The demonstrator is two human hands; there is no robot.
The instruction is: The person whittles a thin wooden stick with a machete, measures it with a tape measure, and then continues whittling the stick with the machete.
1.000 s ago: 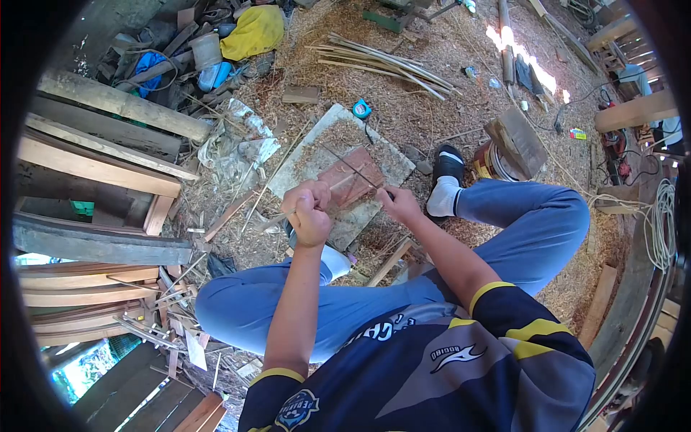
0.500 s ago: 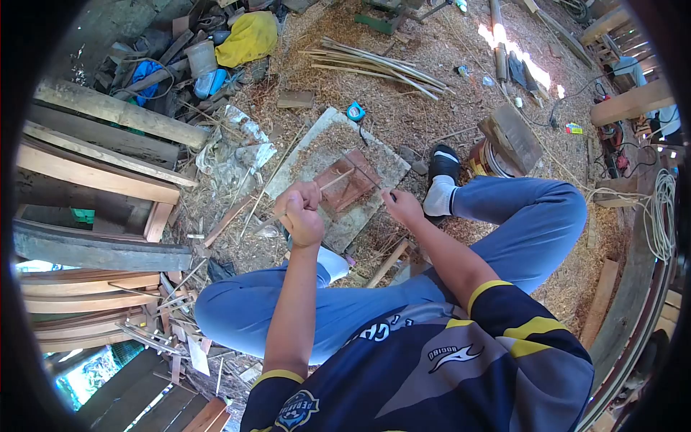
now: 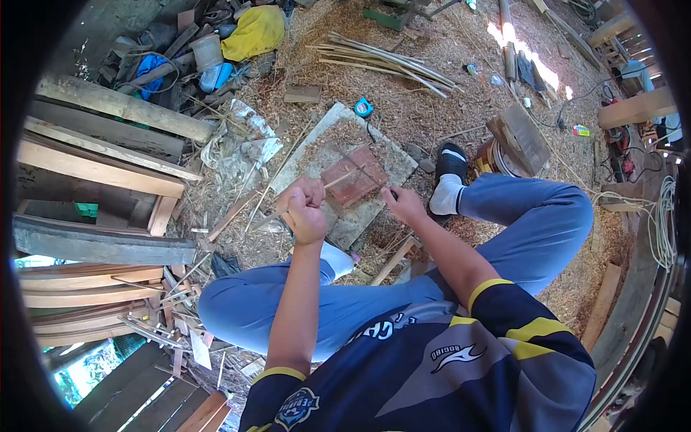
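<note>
My left hand (image 3: 308, 210) is closed in a fist around a thin wooden stick (image 3: 342, 178), whose free end reaches over a reddish-brown block (image 3: 348, 191). With bent fingers, my right hand (image 3: 404, 206) grips the dark handle of a slim, blade-like tool (image 3: 372, 175). The tool slants away to the upper left and overlaps the stick's tip in this view; its exact kind is too fine to make out. Beneath the block lies a pale flat slab (image 3: 289, 164), strewn with shavings.
A teal tape measure (image 3: 363, 107) lies at the slab's far corner. Beyond it is a pile of thin wood strips (image 3: 389, 63). A tin (image 3: 491, 160) with a board (image 3: 520, 137) leaning on it stands right of my foot. Curved wooden frames (image 3: 97, 169) line the left.
The whole view has shifted slightly, with the surroundings now a little further right. My right hand and the slim tool have moved slightly left relative to the block. Both hands keep their grip.
</note>
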